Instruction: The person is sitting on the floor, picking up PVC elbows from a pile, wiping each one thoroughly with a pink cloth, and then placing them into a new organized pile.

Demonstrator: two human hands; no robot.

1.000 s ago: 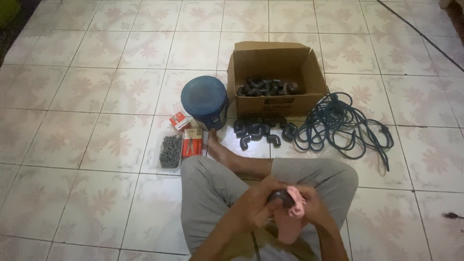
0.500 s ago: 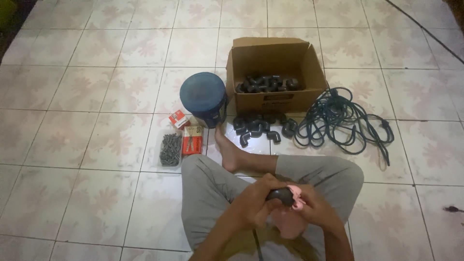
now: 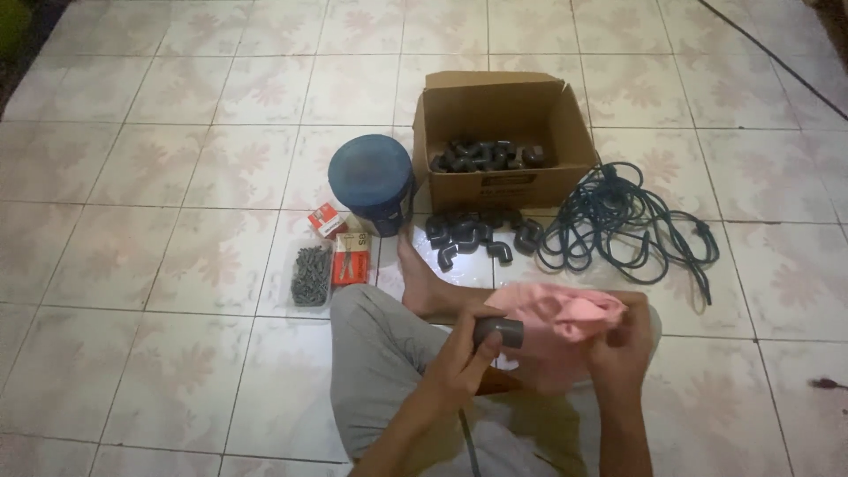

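I sit cross-legged on a tiled floor. My left hand (image 3: 459,358) grips a dark grey pipe elbow fitting (image 3: 499,331) over my lap. My right hand (image 3: 618,349) holds a pink cloth (image 3: 556,309) that is spread against the fitting. Just beyond my bare foot (image 3: 422,281) lies a loose pile of the same grey fittings (image 3: 477,237). More of them sit inside an open cardboard box (image 3: 503,115) behind that pile.
A blue round tub (image 3: 371,181) stands left of the box. Small red packets (image 3: 340,243) and a clear bag of dark screws (image 3: 311,276) lie near my left knee. A coiled dark cable (image 3: 618,225) lies to the right of the box.
The pink cloth, bunched in my hands before, is now lifted and spread wider over the fitting. My hands sit slightly higher over my lap. Everything on the floor stays put.
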